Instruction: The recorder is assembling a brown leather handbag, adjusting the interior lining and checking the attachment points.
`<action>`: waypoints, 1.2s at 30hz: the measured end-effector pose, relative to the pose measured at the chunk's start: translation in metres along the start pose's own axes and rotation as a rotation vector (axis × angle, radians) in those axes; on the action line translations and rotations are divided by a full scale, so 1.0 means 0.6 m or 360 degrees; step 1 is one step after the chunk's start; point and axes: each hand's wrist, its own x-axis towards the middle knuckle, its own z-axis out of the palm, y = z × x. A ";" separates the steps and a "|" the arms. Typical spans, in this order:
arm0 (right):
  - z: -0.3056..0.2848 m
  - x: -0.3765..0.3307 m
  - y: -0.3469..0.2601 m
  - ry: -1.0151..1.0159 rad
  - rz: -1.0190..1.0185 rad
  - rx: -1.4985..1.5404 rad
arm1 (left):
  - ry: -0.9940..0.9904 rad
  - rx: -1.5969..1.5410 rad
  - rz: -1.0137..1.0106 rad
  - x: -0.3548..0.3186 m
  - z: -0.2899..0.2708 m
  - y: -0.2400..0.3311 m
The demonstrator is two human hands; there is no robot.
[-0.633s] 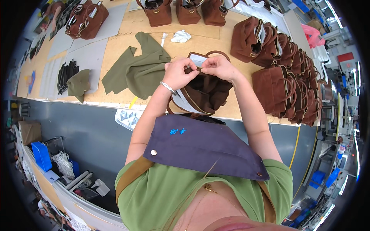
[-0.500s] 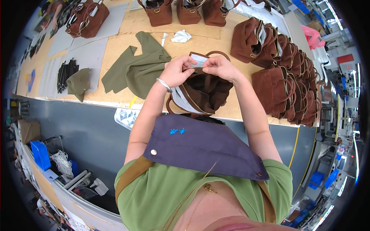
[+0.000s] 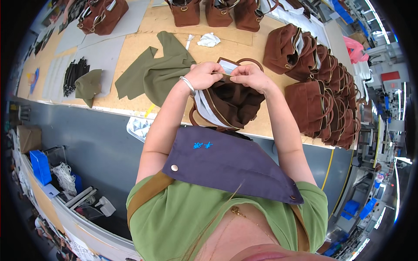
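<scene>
Head cam: open brown bag [image 3: 237,102] at table's [image 3: 237,41] near edge, prob. for easy reach. L hand [image 3: 203,77] & R hand [image 3: 251,78] both pinch its far rim [image 3: 227,78], fingertips closed, just apart; likely keeps edge taut. Green cloth [image 3: 163,71] lies L; other bags [image 3: 305,102] R, apparently for elbow room.

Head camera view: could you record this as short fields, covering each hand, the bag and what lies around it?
Left hand: pinching the far edge of the open brown bag
Right hand: pinching the same edge, close to the left hand
Bag: on the table, mouth open, dark brown inside
Left of bag: olive cloth, spread with folds
Right of bag: grouped brown bags
Beyond the hands: crumpled white piece, material unclear
</scene>
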 end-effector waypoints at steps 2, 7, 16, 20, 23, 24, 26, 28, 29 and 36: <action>0.001 0.000 -0.001 0.0009 -0.0003 -0.0021 | 0.0013 0.0001 0.0038 -0.002 0.001 0.003; 0.003 -0.001 -0.003 0.0002 -0.0026 0.0018 | 0.0061 0.0023 0.0104 -0.004 0.003 0.001; 0.011 0.008 0.010 0.0086 -0.0093 -0.0056 | 0.0164 -0.0074 0.0185 -0.005 0.013 -0.012; 0.012 0.009 0.009 0.0052 -0.0127 -0.0061 | 0.0315 0.0032 0.0266 -0.012 0.023 -0.007; 0.012 0.012 0.018 0.0018 -0.0168 -0.0047 | 0.0368 0.0191 0.0311 -0.013 0.030 -0.005; 0.013 0.013 0.023 0.0027 -0.0180 -0.0059 | 0.0365 0.0254 0.0302 -0.015 0.032 -0.006; 0.017 0.015 0.026 0.0075 -0.0188 -0.0154 | 0.0409 0.0303 0.0325 -0.013 0.037 -0.010; 0.025 0.009 0.026 0.0156 -0.0152 -0.0304 | 0.0422 0.0300 0.0335 -0.011 0.048 -0.019; 0.032 0.012 0.031 0.0206 -0.0242 -0.0347 | 0.0421 0.0287 0.0309 -0.011 0.049 -0.023; 0.029 0.025 0.058 0.0225 -0.0386 -0.0442 | 0.0486 0.0365 0.0320 -0.017 0.044 -0.017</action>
